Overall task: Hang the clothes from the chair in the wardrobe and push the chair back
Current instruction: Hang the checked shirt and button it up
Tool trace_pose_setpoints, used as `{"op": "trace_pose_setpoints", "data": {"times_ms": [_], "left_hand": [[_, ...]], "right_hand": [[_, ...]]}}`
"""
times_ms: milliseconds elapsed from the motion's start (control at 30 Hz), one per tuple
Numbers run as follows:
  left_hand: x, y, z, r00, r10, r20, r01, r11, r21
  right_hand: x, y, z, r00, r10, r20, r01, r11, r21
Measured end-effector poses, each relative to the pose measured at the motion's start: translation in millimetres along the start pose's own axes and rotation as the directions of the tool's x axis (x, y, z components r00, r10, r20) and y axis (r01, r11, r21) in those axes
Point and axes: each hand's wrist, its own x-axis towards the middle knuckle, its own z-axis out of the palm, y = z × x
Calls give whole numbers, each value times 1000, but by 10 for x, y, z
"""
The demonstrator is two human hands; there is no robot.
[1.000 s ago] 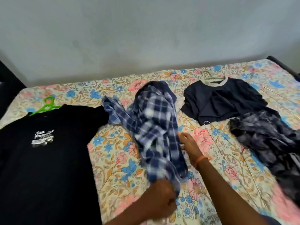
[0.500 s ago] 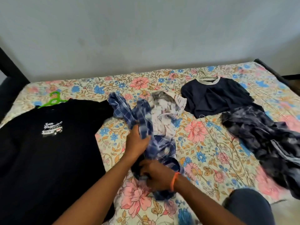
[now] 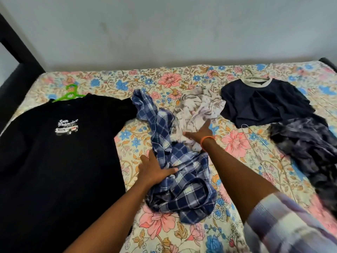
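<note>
Plaid shirt (image 3: 175,172) lies crumpled on the floral bedsheet (image 3: 237,143), its long axis running from the far left, beside the black T-shirt (image 3: 60,161), toward the near edge of the bed, with one sleeve or tail trailing away up and left. The left hand (image 3: 155,170) rests flat on the shirt's left flank, fingers straight and spread onto the cloth – a released grip, pressing rather than holding. The right hand (image 3: 198,133), with an orange band (image 3: 207,140) at the wrist, reaches farther out, fingers straight, onto the pale printed garment (image 3: 198,106) bunched just beyond the plaid; it too clasps nothing. So the plaid sits directly under and to the right of the left hand, which is the nearer one to it, while the right hand is the nearer to the pale piece. Judging from this, the next move turns on gathering the plaid shirt along that axis to find its collar. The black T-shirt is already on a green hanger (image 3: 70,93) and reads "San Francisco" above a small car drawing. A navy T-shirt (image 3: 264,103) on the right has a hanger hook at its pale collar, with a dark mottled garment (image 3: 306,147) and thin wire hangers (image 3: 259,137) beside it – no wardrobe or chair shows.
</note>
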Motion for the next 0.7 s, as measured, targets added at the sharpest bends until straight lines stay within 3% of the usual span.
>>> {"op": "trace_pose_setpoints", "data": {"times_ms": [67, 100, 200, 333, 433, 533, 600, 633, 667, 700], "left_hand": [[169, -23, -24, 999, 6, 51, -5, 1000, -23], [228, -43, -51, 998, 5, 69, 0, 998, -70], [342, -100, -87, 995, 23, 97, -9, 990, -140], [427, -163, -14, 999, 54, 4, -53, 990, -131], [490, -214, -22, 998, 66, 12, -61, 966, -250], [584, -322, -89, 999, -13, 42, 27, 931, -365], [591, -355, -147, 992, -34, 120, 73, 938, -339], [599, -373, -161, 990, -32, 135, 71, 951, -300], [627, -404, -143, 992, -27, 126, 60, 963, -262], [633, -402, -123, 993, -23, 117, 48, 976, -211]], "right_hand": [[143, -77, 0, 1000, 2, -15, -5, 988, -156], [209, -141, -20, 1000, 15, -16, -17, 989, -144], [397, -565, -250, 999, 33, -27, -27, 980, 195], [555, -1483, -627, 982, -101, -160, 177, 788, 590], [573, -2100, -918, 936, -241, -257, 351, 687, 636], [999, -2429, -1135, 916, -281, -287, 402, 636, 659], [956, -2518, -1175, 907, -261, -331, 414, 698, 584], [726, -2496, -1179, 896, -277, -348, 419, 786, 455], [540, -2428, -1171, 868, -340, -361, 425, 885, 188], [461, -2338, -1167, 840, -418, -346, 402, 908, -121]]}}
